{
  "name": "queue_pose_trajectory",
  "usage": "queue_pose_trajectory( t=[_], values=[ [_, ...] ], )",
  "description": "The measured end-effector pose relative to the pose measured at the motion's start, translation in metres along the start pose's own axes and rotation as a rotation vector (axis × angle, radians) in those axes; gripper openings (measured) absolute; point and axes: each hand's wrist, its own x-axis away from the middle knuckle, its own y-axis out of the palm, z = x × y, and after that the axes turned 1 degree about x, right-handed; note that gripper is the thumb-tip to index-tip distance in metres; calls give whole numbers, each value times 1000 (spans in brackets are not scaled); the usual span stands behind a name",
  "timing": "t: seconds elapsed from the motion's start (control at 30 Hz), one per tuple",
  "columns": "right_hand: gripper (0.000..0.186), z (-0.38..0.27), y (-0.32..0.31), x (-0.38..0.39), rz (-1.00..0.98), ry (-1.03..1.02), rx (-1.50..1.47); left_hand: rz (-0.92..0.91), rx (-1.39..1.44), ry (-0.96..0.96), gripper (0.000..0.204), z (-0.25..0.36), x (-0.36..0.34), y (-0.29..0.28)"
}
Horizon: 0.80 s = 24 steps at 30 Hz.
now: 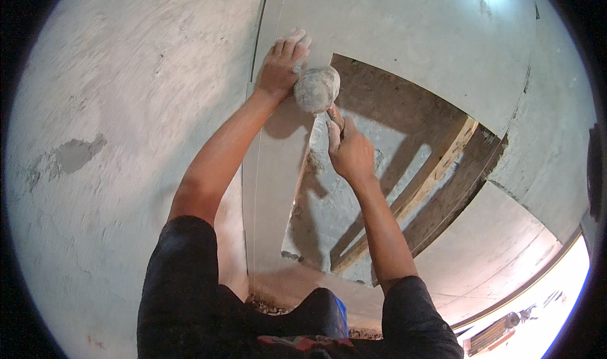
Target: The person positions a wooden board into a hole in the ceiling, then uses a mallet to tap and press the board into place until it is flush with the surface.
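My right hand [354, 152] is closed round the short handle of a rubber mallet [317, 90], its round grey head dusty and raised above the floor. My left hand [284, 65] lies flat, fingers stretched out, on a large grey tile [281, 150] beside the wall. The mallet's head is just right of the left wrist and partly covers the tile behind it. To the right of that tile is an untiled opening showing a grey bed [344, 191]. A wooden batten [436, 160] lies slantwise across this opening.
A rough plastered wall [95, 106] with a darker patch rises on the left. A thin string line [255, 213] runs along the wall side. More large tiles [436, 24] lie ahead and at right. Bright light enters at the lower right, where some blurred objects [496, 334] stand.
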Motion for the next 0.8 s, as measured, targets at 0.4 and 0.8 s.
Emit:
queue_pose_trajectory(
  t=[0.4, 0.8],
  values=[
    [38, 4, -12, -8, 1, -66, 24, -324, 128, -510, 70, 127, 103, -9],
    [34, -19, -53, -42, 98, -445, 230, -53, -27, -403, 64, 126, 114, 14]
  ],
)
